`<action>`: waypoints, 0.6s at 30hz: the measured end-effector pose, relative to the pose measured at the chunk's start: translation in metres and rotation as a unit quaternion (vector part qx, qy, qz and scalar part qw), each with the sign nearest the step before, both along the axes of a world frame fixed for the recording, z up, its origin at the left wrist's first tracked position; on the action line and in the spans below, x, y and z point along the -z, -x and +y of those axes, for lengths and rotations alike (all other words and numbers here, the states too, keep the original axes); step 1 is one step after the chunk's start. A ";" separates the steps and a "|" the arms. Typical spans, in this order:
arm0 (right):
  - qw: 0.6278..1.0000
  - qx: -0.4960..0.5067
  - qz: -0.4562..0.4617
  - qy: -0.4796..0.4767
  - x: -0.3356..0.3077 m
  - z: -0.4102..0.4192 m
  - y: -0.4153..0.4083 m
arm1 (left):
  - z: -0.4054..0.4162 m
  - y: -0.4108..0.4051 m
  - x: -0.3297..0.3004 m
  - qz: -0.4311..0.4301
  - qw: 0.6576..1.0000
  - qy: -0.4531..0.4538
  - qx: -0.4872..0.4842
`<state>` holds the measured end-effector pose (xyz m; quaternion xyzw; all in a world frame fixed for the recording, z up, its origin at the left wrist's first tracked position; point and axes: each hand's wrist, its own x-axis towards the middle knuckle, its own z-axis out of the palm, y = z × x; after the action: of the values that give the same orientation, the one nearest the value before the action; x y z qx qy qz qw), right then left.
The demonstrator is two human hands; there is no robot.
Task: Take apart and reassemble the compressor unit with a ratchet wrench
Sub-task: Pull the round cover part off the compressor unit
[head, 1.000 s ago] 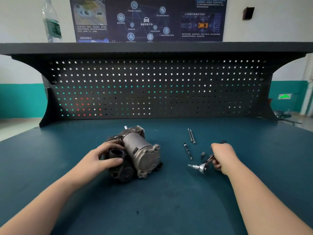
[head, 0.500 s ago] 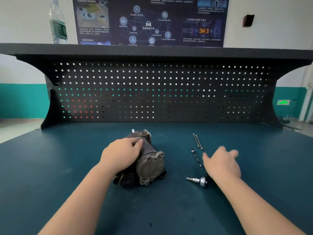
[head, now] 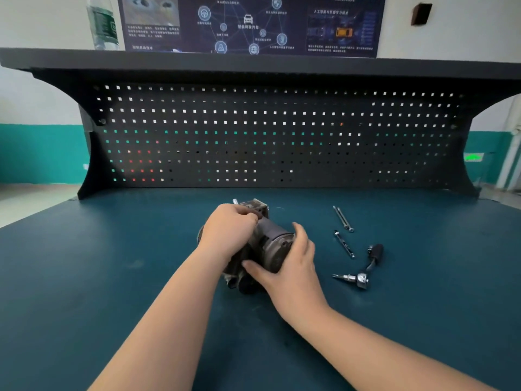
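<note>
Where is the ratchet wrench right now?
In the head view, the ratchet wrench lies untouched on the blue bench to the right of the compressor, just nearer than the loose bolts.

The left hand (head: 229, 230) and right hand (head: 293, 266) cover much of the compressor unit (head: 270, 244), hiding its left side and near end. The water bottle (head: 103, 24) and poster (head: 251, 24) are cut off by the top edge; the poster's text is too small to read. Both forearms run out at the bottom edge.
</note>
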<state>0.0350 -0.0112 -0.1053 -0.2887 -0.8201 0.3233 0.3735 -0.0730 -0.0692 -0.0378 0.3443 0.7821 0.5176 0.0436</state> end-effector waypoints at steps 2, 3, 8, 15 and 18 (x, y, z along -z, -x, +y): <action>1.000 -0.006 -0.004 -0.002 -0.001 0.003 -0.003 | 0.000 -0.001 0.002 0.070 0.997 0.028 0.015; 1.000 -0.011 -0.008 -0.005 -0.002 0.006 -0.005 | 0.000 -0.001 0.003 0.126 0.990 0.063 0.020; 0.998 0.023 -0.034 -0.055 -0.002 0.006 -0.007 | 0.003 -0.001 0.010 0.215 0.965 0.147 0.025; 0.995 0.083 -0.044 -0.039 -0.011 0.009 -0.004 | 0.011 -0.004 0.012 0.211 0.964 0.155 -0.046; 0.995 0.087 -0.047 -0.030 -0.015 0.009 -0.005 | 0.013 -0.003 0.012 0.204 0.965 0.154 -0.061</action>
<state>0.0396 -0.0019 -0.0906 -0.3621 -0.8179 0.2515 0.3697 -0.0700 -0.0566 -0.0495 0.3837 0.8642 0.3110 -0.0959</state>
